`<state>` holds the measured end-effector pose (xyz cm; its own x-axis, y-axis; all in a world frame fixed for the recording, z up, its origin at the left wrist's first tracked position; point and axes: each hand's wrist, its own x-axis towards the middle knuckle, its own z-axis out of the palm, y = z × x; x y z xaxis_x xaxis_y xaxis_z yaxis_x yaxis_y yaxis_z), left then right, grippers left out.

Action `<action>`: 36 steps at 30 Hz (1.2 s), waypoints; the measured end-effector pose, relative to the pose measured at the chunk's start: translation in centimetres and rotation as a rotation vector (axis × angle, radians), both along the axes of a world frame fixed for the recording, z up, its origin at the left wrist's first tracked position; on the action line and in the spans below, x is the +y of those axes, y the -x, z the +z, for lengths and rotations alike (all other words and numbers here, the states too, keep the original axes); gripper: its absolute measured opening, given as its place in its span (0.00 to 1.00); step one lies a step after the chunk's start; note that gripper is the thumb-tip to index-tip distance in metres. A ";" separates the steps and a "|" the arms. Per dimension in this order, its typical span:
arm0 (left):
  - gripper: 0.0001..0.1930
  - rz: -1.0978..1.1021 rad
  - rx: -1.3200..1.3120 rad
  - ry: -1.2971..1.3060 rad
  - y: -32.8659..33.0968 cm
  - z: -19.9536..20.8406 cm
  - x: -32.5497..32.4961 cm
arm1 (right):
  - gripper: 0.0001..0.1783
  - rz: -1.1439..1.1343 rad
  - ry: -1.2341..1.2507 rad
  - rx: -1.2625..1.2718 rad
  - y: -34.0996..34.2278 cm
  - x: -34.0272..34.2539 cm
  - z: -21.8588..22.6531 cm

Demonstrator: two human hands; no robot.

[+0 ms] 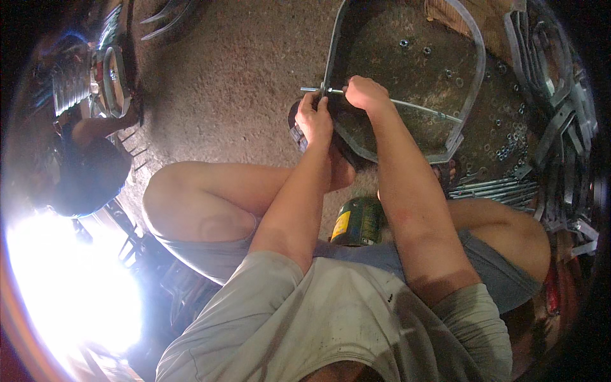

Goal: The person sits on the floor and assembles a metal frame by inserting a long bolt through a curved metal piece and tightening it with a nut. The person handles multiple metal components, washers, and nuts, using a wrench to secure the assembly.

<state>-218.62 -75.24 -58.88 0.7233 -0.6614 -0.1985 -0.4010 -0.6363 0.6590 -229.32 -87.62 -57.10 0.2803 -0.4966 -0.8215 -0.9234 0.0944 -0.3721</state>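
Observation:
A bent metal band frame, shaped as a large rounded loop, lies before me. Across it runs a thin metal rod, from the frame's right side out past its left side. My left hand pinches the band's left side, right below where the rod passes through. Close inside that side a small nut sits on the rod. My right hand is closed around the rod just right of the nut, inside the loop. Its fingertips are mostly hidden, so I cannot tell if they also hold something small.
Loose nuts are scattered on the floor at the right, beside a bundle of metal rods. Bent metal strips pile up farther right. Between my legs stands a dark green can. A person is at the left near bright light.

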 end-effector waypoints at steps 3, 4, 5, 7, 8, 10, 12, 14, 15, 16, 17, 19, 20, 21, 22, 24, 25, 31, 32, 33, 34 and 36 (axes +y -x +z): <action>0.12 -0.029 -0.050 -0.040 -0.6 0.0 0.3 | 0.21 0.006 0.141 -0.088 0.2 1.4 0.1; 0.12 -0.026 -0.048 -0.034 -0.5 0.0 0.3 | 0.22 -0.026 0.145 -0.104 0.4 1.5 0.0; 0.12 -0.024 -0.046 -0.027 -0.3 0.0 0.2 | 0.23 -0.058 0.149 -0.121 0.7 1.6 0.0; 0.12 -0.022 -0.039 0.000 -0.1 0.1 -0.1 | 0.24 -0.087 0.100 -0.102 0.8 1.2 -0.1; 0.12 -0.021 -0.032 0.018 0.0 0.2 -0.2 | 0.25 -0.082 0.043 -0.065 0.6 0.6 -0.3; 0.12 -0.019 -0.031 0.013 0.0 0.2 -0.1 | 0.26 -0.071 -0.001 -0.009 0.1 0.3 0.1; 0.13 -0.019 -0.038 -0.035 -0.2 0.4 0.3 | 0.25 -0.064 0.022 0.032 -0.3 0.8 0.7; 0.13 -0.010 -0.035 -0.016 -0.4 0.1 0.2 | 0.21 -0.016 0.069 0.006 -0.6 1.1 1.0; 0.13 -0.006 -0.032 0.000 -0.3 0.2 -0.2 | 0.20 0.007 0.099 -0.004 -0.4 0.9 1.2; 0.14 -0.018 -0.046 -0.017 -0.1 0.4 -0.4 | 0.19 -0.013 0.102 -0.012 -0.2 0.9 1.2; 0.14 -0.030 -0.061 -0.033 0.0 0.6 -0.4 | 0.18 -0.033 0.106 -0.019 0.0 1.0 1.0; 0.14 -0.050 -0.050 -0.053 0.3 0.8 -0.6 | 0.17 -0.049 0.126 -0.038 0.3 1.3 0.8; 0.15 -0.032 0.027 0.000 0.2 1.1 -0.6 | 0.17 -0.042 0.145 -0.054 -0.2 1.5 0.8; 0.13 -0.024 0.042 -0.033 0.3 2.0 -0.8 | 0.17 -0.031 0.163 -0.048 0.0 1.8 0.7; 0.11 -0.018 0.061 -0.061 0.4 2.5 -1.2 | 0.17 -0.038 0.192 -0.060 -0.1 2.1 0.1; 0.12 -0.106 -0.164 -0.070 0.3 2.1 -0.9 | 0.15 -0.078 0.205 -0.049 -0.2 2.4 0.2; 0.13 -0.193 -0.368 -0.060 1.0 2.8 -1.3 | 0.15 -0.116 0.190 -0.051 -0.2 2.1 0.3; 0.13 -0.399 -0.235 0.207 3.7 2.4 -3.9 | 0.14 -0.233 0.385 -0.016 1.3 2.6 1.8; 0.13 -0.420 -0.143 0.263 4.2 2.2 -4.6 | 0.13 -0.363 0.462 -0.035 2.0 2.2 1.4; 0.13 -0.414 -0.145 0.304 4.5 1.6 -4.9 | 0.12 -0.479 0.530 -0.063 2.3 1.7 2.0; 0.13 -0.509 -0.107 0.279 5.1 1.5 -5.3 | 0.11 -0.595 0.599 -0.091 2.7 0.9 2.6; 0.13 -0.698 -0.029 0.230 6.6 1.8 -5.9 | 0.08 -0.854 0.672 -0.132 5.2 -0.9 3.6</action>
<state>-225.26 -81.15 -57.07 0.1209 -0.9926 0.0132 -0.6814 -0.0733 0.7282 -234.48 -88.54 -53.51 -0.3035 -0.9046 -0.2994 -0.5990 0.4255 -0.6784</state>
